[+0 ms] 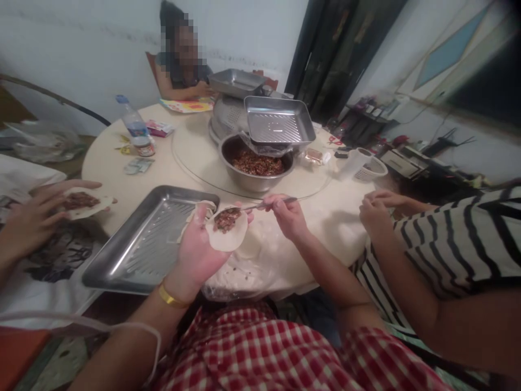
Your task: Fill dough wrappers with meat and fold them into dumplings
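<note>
The right hand point(287, 217) had a narrow grip, thumb and fingers pinched around a metal utensil point(260, 205) whose handle stuck out past them. The left hand point(194, 244) was palm up, its grip a loose cradle carrying a dough round point(228, 240), with fingertips showing beyond the round's far edge. The utensil's tip met the meat filling point(225, 221) on that round, over the palm and in front of the bowl.

Portioning here looked nearly done: the filling sat in a fair-sized mound, with a bare margin of dough around it. The round lay open, its edge not yet joined. Just behind the left hand, a few pale dough pieces point(208, 207) stood at the right end of a metal tray point(150, 255); whether they were closed over filling was hard to tell. Another pale disc point(249, 245) lay on the surface just beyond the round, blurred.

Farther out, the steel bowl point(256, 183) held plenty of mixture, so much of it seemed left to use. At the left, a co-worker's hand point(36, 222) held a second filled round point(83, 203), also open. At the right, another co-worker's hands point(376, 209) met near the surface's edge; what they held, if anything, was hidden. A second tray point(280, 120) stood above the bowl's back rim.
</note>
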Action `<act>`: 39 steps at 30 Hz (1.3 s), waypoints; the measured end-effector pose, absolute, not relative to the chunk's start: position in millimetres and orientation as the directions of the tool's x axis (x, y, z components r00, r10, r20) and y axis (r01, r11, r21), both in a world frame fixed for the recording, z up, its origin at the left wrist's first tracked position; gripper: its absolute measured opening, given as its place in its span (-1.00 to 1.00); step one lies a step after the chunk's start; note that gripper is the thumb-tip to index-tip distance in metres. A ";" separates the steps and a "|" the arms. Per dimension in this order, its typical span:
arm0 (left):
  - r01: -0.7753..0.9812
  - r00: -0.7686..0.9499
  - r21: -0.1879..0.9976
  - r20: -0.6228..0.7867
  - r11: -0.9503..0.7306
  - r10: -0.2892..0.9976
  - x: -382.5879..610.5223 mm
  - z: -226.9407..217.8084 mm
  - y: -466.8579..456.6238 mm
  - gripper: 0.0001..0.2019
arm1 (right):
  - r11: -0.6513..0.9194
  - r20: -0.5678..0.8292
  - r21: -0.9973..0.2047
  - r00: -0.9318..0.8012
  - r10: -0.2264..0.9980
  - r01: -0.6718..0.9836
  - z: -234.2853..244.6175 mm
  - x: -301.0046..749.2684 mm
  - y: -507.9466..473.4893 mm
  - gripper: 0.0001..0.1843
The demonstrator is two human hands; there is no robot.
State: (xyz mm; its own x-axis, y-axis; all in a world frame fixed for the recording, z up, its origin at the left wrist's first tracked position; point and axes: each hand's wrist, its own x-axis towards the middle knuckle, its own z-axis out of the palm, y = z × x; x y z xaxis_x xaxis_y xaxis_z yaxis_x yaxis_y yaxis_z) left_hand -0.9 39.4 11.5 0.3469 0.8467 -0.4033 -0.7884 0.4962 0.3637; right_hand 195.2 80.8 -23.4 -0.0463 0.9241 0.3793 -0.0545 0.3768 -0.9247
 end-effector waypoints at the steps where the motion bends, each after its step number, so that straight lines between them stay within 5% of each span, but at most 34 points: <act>1: -0.793 0.340 0.360 -0.408 0.491 0.847 -0.7 10.9 39.0 -0.44 | 0.404 0.406 -0.913 -0.043 0.913 -0.051 -25.0 194.8 78.5 -0.54; 10: -0.860 0.235 0.343 -0.390 0.377 0.890 3.7 14.0 39.4 -0.56 | 0.517 0.514 -0.856 0.127 0.848 0.014 -26.6 172.5 43.0 -0.77; 19: -0.875 0.214 0.355 -0.329 0.330 0.920 5.8 9.6 41.1 -0.69 | 0.490 0.481 -0.872 0.212 0.850 0.013 -41.0 157.7 30.5 -0.78; 39: -0.835 0.246 0.407 -0.329 0.371 0.912 13.8 0.6 46.6 -0.61 | 0.491 0.477 -0.871 0.268 0.837 0.015 -41.5 154.6 29.7 -0.75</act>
State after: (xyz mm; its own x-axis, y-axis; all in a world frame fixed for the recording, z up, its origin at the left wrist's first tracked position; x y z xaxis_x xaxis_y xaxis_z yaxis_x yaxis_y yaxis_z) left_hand 13.8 46.6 0.6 0.2456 0.9120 -0.3286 -0.8347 0.3713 0.4067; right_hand 154.6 29.7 -41.5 0.2684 0.8369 0.4770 0.0151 0.4915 -0.8707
